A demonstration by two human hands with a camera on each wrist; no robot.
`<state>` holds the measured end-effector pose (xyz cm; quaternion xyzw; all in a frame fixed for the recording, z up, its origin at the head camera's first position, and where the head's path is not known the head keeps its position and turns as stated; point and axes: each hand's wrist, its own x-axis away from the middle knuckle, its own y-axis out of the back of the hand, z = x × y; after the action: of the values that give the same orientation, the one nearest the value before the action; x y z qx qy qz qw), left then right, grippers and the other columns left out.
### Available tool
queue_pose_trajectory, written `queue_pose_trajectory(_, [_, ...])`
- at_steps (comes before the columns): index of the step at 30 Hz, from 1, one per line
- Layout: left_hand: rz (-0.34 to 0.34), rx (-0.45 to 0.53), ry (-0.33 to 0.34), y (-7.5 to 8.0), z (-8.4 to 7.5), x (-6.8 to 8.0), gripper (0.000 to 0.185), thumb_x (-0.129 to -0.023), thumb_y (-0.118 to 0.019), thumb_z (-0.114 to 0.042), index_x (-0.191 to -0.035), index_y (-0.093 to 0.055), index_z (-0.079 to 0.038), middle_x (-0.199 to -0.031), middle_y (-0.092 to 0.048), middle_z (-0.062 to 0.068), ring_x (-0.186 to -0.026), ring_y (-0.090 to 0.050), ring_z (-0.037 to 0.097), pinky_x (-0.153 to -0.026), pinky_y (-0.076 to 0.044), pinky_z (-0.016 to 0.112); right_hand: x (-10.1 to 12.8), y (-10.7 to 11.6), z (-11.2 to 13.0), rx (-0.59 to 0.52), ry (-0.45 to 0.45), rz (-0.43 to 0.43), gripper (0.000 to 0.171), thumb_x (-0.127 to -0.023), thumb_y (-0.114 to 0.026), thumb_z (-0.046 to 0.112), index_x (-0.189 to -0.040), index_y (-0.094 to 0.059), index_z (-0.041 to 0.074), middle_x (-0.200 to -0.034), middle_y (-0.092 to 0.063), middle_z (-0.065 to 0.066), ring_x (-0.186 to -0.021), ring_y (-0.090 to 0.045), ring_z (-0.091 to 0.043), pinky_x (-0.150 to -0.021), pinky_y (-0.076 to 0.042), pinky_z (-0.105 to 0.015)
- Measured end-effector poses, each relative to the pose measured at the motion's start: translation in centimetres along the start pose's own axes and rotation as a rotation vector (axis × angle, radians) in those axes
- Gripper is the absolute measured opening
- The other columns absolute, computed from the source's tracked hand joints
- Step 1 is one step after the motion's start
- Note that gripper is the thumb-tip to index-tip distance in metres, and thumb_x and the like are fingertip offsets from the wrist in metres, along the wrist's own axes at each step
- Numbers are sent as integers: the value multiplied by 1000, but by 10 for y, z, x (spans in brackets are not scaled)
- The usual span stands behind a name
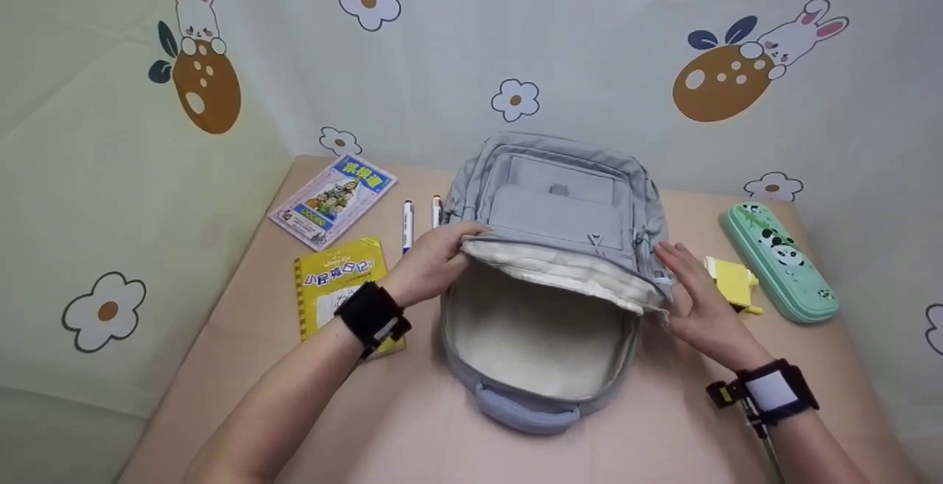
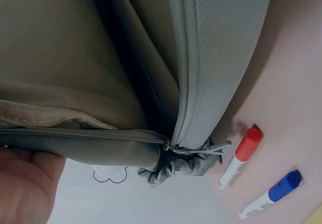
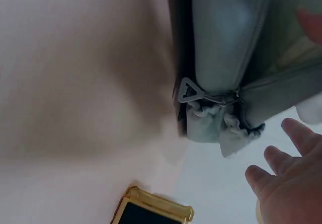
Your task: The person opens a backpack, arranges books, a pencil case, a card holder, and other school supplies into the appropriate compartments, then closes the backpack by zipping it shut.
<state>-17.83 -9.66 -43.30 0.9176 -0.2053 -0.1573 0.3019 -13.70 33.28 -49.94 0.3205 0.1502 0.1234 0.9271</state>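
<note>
A grey backpack lies on the table with its main compartment unzipped and its carry handle toward me. Its front flap is raised, showing the pale lining. My left hand grips the flap's left edge; in the left wrist view its fingertips go out of sight behind the fabric. By the flap's right corner is my right hand, its fingers spread and extended. In the right wrist view those fingers stand apart from the fabric, with a zipper pull nearby.
Left of the backpack lie a yellow book, a purple-edged book, a blue marker and a red marker. On the right are a small yellow device with a crank and a green panda pencil case. Patterned curtains hang behind.
</note>
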Motion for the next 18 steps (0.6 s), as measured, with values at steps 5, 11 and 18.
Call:
queue_pose_trajectory(5, [-7,25,4,4,-4,-7,29,-102,-52,-7,-126,-68,-12,-130,-68,3,-127,-58,19,-109,-43,41,-19,-6,0,100,131,-54,94,-75,-79,-13,-157,-42,16,-163,-31,-17,-153,-14,-41,-116,-16,-70])
queue_pose_trajectory(11, [-19,51,-20,9,-6,-17,27,-103,-52,-8,-124,-68,-9,-125,-68,5,-120,-60,19,-106,-45,41,-39,-6,-1,142,276,-117,62,-80,-82,-1,-139,-64,12,-157,-44,-15,-150,-22,-42,-120,-20,-55])
queue_pose_trajectory(18, [0,99,-18,14,-6,-23,24,-104,-55,-15,-123,-69,-8,-122,-69,3,-116,-60,18,-105,-45,40,-49,-9,-2,139,352,-169,46,-81,-78,-7,-126,-69,-2,-140,-60,-21,-135,-48,-43,-116,-28,-22])
